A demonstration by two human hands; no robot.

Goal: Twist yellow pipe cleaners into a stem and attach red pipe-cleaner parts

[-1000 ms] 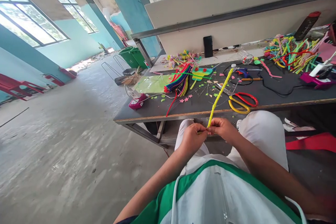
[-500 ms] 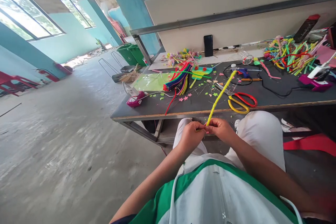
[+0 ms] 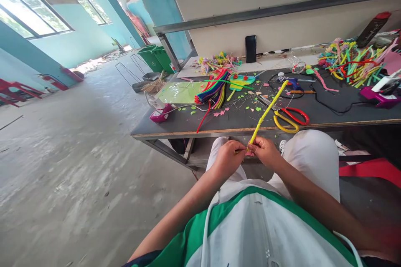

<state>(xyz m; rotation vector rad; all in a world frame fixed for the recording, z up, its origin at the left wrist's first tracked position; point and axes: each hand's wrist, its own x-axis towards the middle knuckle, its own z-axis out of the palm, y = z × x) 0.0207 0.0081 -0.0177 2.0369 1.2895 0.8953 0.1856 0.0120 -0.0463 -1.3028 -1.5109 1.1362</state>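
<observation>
A yellow pipe cleaner [image 3: 268, 110] slants up and to the right from my fingers, over the table's front edge. My right hand [image 3: 264, 151] is closed in a pinch round its lower part. My left hand [image 3: 230, 157] is closed too, its fingertips pinching the pipe cleaner's lower end close to the right hand. A small pink piece [image 3: 249, 154] shows just below the fingertips. Behind the pipe cleaner lie scissors [image 3: 290, 120] with one red and one yellow handle loop. A bundle of coloured pipe cleaners [image 3: 214, 91] rests further left on the table.
On the dark table [image 3: 175, 128] lie a heap of cut pipe cleaners [image 3: 347, 64], a blue glue gun [image 3: 294, 84], pink paper stars [image 3: 222, 112] and a purple power socket [image 3: 160, 114]. A phone [image 3: 250, 49] leans against the back panel. Cables cross the tabletop.
Both hands stay pinched on the yellow pipe cleaner, and the left fingertips have drawn slightly away from the right hand. The pipe cleaner leans a bit further right. The view has shifted slightly.
</observation>
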